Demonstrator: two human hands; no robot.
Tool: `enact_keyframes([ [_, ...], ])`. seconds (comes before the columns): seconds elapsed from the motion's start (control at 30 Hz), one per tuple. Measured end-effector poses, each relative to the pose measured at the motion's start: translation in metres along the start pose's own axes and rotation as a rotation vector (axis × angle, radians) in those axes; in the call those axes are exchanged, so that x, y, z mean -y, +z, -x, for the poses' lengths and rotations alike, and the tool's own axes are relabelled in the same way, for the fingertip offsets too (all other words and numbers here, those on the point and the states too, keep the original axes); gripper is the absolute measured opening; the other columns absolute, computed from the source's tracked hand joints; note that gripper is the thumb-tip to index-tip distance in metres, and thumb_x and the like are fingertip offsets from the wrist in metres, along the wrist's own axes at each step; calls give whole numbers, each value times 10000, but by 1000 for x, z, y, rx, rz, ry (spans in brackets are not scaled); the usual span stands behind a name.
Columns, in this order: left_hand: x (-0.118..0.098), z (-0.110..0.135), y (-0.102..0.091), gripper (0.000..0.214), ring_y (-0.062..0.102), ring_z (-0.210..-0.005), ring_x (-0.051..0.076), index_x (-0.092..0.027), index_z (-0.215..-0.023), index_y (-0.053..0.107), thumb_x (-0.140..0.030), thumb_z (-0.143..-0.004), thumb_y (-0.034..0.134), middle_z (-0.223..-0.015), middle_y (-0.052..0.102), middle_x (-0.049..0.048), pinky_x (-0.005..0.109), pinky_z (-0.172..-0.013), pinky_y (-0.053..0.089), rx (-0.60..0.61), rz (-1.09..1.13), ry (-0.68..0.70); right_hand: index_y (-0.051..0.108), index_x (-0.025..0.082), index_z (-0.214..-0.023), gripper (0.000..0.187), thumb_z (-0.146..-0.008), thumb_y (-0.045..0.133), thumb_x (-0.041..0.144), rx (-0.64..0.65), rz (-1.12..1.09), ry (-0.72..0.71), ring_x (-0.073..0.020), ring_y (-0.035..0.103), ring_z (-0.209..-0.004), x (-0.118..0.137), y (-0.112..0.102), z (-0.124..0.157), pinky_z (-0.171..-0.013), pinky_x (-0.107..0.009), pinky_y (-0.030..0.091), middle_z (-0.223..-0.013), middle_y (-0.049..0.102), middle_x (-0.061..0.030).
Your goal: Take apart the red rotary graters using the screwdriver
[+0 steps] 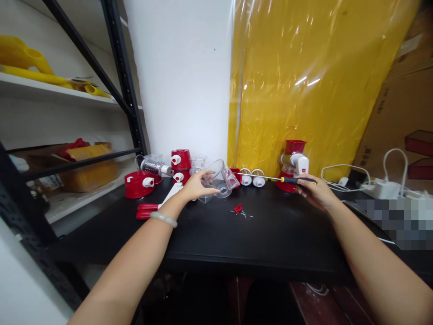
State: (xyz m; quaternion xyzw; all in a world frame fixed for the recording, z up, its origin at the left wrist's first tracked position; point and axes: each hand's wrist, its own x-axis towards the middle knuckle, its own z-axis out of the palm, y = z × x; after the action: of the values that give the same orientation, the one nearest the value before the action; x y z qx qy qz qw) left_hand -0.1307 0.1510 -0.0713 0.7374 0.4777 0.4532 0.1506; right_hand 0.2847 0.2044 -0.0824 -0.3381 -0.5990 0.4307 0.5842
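While the left hand (196, 186) grips a clear plastic housing (219, 179), the right hand (314, 192) clasps a slim metal-shafted screwdriver (277, 178).

- Clear plastic housing (219, 180): transparent, tilted on its side, round opening facing forward, far end of tabletop.
- Screwdriver (287, 179): yellow-black handle, thin steel shaft, level, tip pointing left.

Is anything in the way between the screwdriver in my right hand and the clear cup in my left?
Nothing visible. The screwdriver shaft points at the clear cup; two white knobs sit just behind it, not across the path.
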Motion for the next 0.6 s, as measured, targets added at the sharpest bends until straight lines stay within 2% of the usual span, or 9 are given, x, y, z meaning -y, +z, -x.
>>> enact_keyframes([
  [0.3, -3, 1, -2, 809, 641, -1100, 275, -170, -1246, 562, -400, -534, 870, -1167, 672, 124, 430, -975, 494, 71, 12, 7, 673, 208, -799, 326, -594, 813, 419, 56, 55, 18, -118, 509, -491, -1, -9, 0, -418, -241, 377, -600, 574, 2],
  [0.5, -8, 2, -6, 855, 640, -1102, 281, -165, -1288, 567, -366, -518, 879, -1160, 683, 126, 431, -993, 483, 144, -13, 1, 694, 222, -868, 380, -545, 867, 323, 176, 4, 56, -119, 570, -635, 4, -14, 4, -561, -246, 464, -799, 642, -27],
  [0.6, -9, 3, -8, 875, 651, -1076, 278, -175, -1310, 561, -352, -515, 881, -1150, 691, 124, 427, -982, 489, 164, -22, 5, 694, 227, -883, 420, -511, 886, 248, 166, -11, 96, -130, 604, -703, 4, -15, 5, -616, -249, 474, -872, 658, -46],
])
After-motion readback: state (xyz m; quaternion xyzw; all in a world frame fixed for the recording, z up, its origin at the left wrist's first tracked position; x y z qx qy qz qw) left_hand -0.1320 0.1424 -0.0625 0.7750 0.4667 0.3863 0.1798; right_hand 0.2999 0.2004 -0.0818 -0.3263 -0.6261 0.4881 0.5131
